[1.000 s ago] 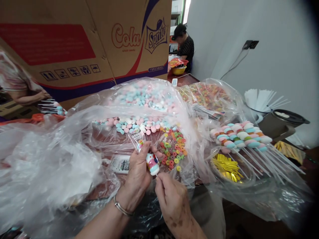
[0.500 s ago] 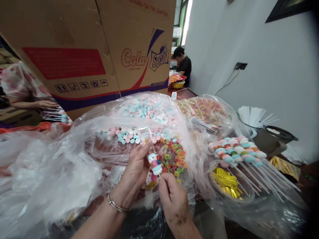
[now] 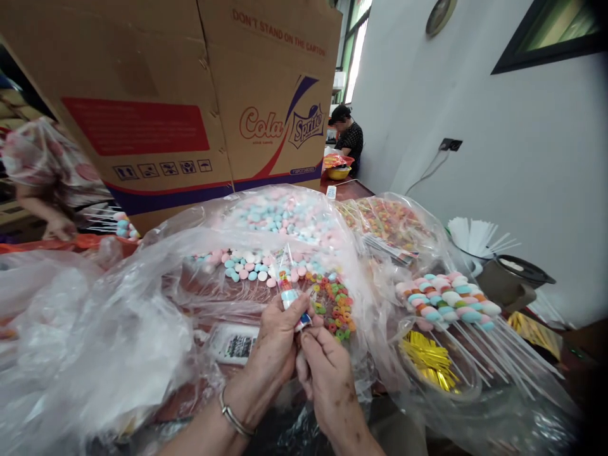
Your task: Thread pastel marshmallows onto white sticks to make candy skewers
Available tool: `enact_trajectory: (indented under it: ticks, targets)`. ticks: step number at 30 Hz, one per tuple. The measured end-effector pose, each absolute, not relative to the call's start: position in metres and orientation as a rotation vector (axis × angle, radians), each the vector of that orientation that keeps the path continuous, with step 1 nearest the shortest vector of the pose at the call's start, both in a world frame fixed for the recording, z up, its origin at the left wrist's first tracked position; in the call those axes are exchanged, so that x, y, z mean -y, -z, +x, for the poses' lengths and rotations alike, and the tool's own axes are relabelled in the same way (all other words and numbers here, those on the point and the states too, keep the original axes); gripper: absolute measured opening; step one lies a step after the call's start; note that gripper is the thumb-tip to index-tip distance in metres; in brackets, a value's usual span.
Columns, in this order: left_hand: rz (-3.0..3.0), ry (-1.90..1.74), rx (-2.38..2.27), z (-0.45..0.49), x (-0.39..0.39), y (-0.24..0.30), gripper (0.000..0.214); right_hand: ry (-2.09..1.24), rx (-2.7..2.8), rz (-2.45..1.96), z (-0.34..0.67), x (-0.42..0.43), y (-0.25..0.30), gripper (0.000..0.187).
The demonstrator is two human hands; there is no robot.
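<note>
My left hand (image 3: 278, 339) is closed around a marshmallow candy stick (image 3: 289, 296) inside a clear printed bag. Its thumb presses on the bag's front, and the pointed clear end sticks up past the fingers. Close against it, my right hand (image 3: 327, 364) pinches the lower end, where the bag gathers about the stick; the fingers hide most of that spot. Beyond both hands lie loose pink, blue and white marshmallows (image 3: 249, 267) and coloured gummy rings (image 3: 339, 310) on plastic sheeting.
A big carton (image 3: 166, 126) stands behind the candy. On the right are finished marshmallow sticks (image 3: 449, 301), a bowl of gold twist ties (image 3: 430, 358), white sticks (image 3: 475, 237) and a dark kettle (image 3: 510, 282). One person (image 3: 349, 139) sits far back; another's hand (image 3: 59, 228) shows at left.
My hands have come together at the bag's lower end. The left thumb now lies across the candy, which sits higher in the bag. A white printed packet shows left of my hand.
</note>
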State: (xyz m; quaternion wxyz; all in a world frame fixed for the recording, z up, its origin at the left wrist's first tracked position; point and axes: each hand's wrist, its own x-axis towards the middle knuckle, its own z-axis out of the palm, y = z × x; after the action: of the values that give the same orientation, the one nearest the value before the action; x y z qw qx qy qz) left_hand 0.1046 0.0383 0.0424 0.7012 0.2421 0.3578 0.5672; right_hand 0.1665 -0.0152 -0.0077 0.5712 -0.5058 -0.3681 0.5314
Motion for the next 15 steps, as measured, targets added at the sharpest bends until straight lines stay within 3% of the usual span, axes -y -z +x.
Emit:
enact_trajectory:
  ticks: [4, 8, 11, 15]
  targets:
    - [0.587, -1.323, -0.760, 0.098, -0.044, -0.042, 0.040, -1.000, 1.158, -1.305, 0.170, 0.029, 0.017, 0.032]
    - [0.624, -1.192, -0.708, 0.106, -0.030, -0.036, 0.029, -0.836, 1.111, -1.356, 0.169, 0.024, 0.015, 0.032]
    - [0.634, -1.140, -0.685, 0.107, -0.017, -0.029, 0.024, -0.880, 1.006, -1.286, 0.171, 0.015, 0.007, 0.035]
    - [0.688, -1.140, -0.581, 0.092, -0.025, -0.037, 0.039, -1.116, 0.944, -1.191, 0.175, 0.017, 0.000, 0.040]
